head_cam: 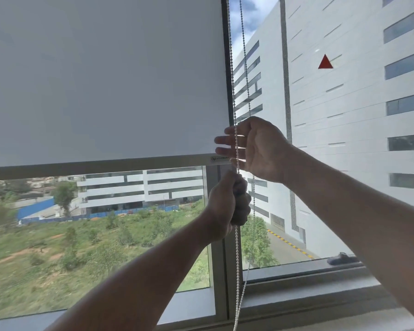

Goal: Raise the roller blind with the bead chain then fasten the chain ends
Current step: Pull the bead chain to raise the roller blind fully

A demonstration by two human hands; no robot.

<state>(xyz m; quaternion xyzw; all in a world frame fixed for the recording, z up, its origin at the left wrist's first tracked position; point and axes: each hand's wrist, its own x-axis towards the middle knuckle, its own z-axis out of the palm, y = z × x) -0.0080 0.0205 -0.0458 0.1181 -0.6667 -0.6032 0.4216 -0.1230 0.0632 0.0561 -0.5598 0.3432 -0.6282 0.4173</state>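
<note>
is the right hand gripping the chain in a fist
No, the right hand has its fingers spread straight beside the bead chain; the left hand grips it.

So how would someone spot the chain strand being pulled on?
Find the white roller blind and follow its right edge. Two bead strands hang there; it is the white bead chain nearest the blind, gripped in the left hand, unlike the greyer strand beside it.

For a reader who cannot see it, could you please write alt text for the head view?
A left hand grips a white bead chain below an open right hand whose fingers rest against it. The roller blind covers the upper window; its bottom bar hangs above a view of buildings.
</note>
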